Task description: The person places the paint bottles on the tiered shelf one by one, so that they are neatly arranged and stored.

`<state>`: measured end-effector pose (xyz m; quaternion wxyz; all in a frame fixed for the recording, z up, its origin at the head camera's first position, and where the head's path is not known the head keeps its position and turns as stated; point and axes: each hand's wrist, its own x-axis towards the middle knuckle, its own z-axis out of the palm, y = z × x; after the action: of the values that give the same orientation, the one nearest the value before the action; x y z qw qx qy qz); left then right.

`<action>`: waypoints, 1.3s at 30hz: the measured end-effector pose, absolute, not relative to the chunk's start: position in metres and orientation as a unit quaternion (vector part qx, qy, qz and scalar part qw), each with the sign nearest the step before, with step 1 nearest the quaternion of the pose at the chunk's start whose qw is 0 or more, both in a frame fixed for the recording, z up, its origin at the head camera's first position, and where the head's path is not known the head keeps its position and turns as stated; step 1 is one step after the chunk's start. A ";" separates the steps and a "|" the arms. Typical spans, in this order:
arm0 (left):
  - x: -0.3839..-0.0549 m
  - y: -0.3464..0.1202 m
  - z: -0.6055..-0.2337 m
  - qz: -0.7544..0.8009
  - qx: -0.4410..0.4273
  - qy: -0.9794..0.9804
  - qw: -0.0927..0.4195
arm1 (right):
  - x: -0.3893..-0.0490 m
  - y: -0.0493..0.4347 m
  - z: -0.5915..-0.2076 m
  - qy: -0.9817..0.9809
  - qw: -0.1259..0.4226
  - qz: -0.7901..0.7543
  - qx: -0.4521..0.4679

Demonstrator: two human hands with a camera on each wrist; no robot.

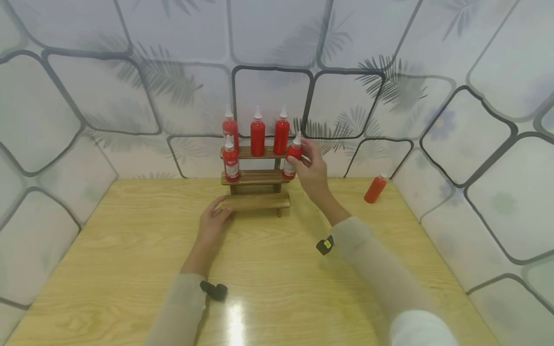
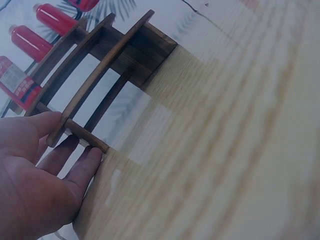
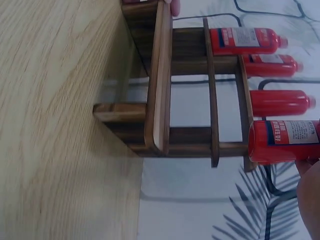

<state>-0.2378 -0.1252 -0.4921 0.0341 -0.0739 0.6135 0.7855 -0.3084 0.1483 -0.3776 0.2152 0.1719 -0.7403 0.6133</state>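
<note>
A three-step wooden rack [image 1: 255,202] stands at the back of the table. My left hand [image 1: 213,218] grips the left end of its lowest step; the left wrist view shows the thumb above and fingers below. In my right hand [image 1: 312,170] is a red squeeze bottle [image 2: 86,4] with a white pointed nozzle, upright near the right end of the middle step. In the right wrist view, the base of this held bottle [image 3: 285,141] is apart from the middle step [image 3: 212,100]. Another red bottle [image 1: 231,166] occupies that step's left end. Three more, including a middle one [image 1: 257,138], line the top step.
A lone red bottle [image 1: 375,189] is on the table at the back right, beside the wall. Patterned walls [image 1: 272,96] enclose the back and sides, close behind the rack. The wooden tabletop [image 1: 268,274] extends in front.
</note>
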 end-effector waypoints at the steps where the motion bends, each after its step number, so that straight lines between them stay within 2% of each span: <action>1: -0.239 -0.125 -0.495 0.785 -0.073 0.614 0.031 | -0.310 0.144 -0.379 -0.742 0.211 0.612 0.172; 13: -0.241 -0.126 -0.501 0.779 -0.068 0.623 0.017 | -0.308 0.100 -0.376 -0.764 0.154 0.606 0.160; 21: -0.241 -0.127 -0.501 0.782 -0.058 0.621 0.018 | -0.328 0.079 -0.396 -0.763 0.180 0.591 0.188; 31: -0.243 -0.128 -0.502 0.781 -0.066 0.621 0.028 | -0.327 0.060 -0.399 -0.794 0.169 0.558 0.171; 39: -0.232 -0.126 -0.482 0.784 -0.067 0.616 0.039 | -0.329 0.058 -0.404 -0.791 0.186 0.554 0.183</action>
<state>-0.2325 -0.1264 -0.4815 0.0387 -0.0671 0.6165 0.7835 -0.3286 0.0575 -0.4041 0.1857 0.1835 -0.7908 0.5537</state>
